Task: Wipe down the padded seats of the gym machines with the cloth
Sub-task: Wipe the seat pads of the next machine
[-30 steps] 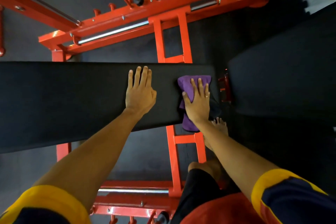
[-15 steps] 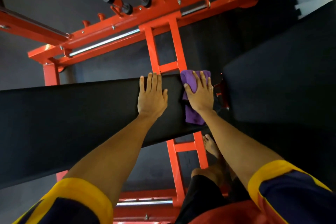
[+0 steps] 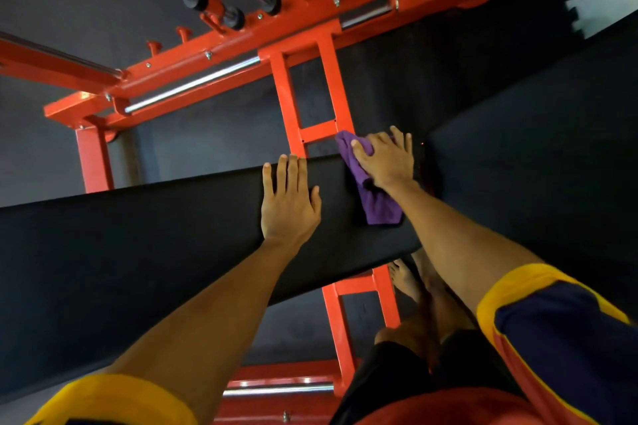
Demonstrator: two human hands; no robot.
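Down at the far right corner of the bench pad (image 3: 138, 252), the right hand (image 3: 385, 162) bears on the purple cloth (image 3: 378, 207). Its fingers are bent over the bunched upper end of the cloth and the thumb lies against the fabric, so the hand clasps the cloth while pressing it to the padding. The loose lower end of the cloth trails back across the pad toward the near edge, beside the right wrist. The left hand (image 3: 288, 200) lies flat on the same pad just left of the cloth, fingers straight and together, their tips reaching the far edge and the thumb spread to the right; it holds nothing. The 2 hands are near each other but apart. A second black pad (image 3: 535, 183) rises just past the right end of the bench. Beneath and beyond the bench runs the orange frame (image 3: 310, 45) with a chrome rod (image 3: 193, 84) along 1 rail. A bare foot (image 3: 405, 281) shows below the near edge.
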